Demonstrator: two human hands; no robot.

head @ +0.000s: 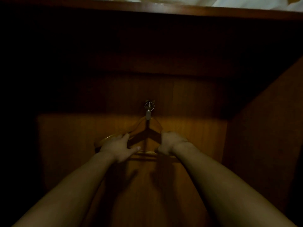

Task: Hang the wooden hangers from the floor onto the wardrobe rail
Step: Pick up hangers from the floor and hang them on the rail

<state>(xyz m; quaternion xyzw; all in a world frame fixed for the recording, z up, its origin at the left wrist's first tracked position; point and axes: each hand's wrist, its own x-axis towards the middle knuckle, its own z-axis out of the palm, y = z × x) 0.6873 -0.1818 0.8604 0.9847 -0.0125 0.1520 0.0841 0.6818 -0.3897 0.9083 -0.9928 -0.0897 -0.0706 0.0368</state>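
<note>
A wooden hanger [144, 135] hangs in the dim middle of the wardrobe, its metal hook [149, 106] up at a small fitting on the rail, which I see end-on. My left hand [118, 149] grips the hanger's left shoulder, thumb reaching under toward the bottom bar [147, 153]. My right hand [172, 142] is closed around the right shoulder and bar end. Both forearms reach up from the bottom of the view. Whether a second hanger sits behind this one is unclear in the dark.
The wardrobe's wooden back panel [188, 131] stands right behind the hanger. A side wall [265, 128] closes in on the right. The top frame edge [147, 7] runs across above, with something white over it. The left side is black shadow.
</note>
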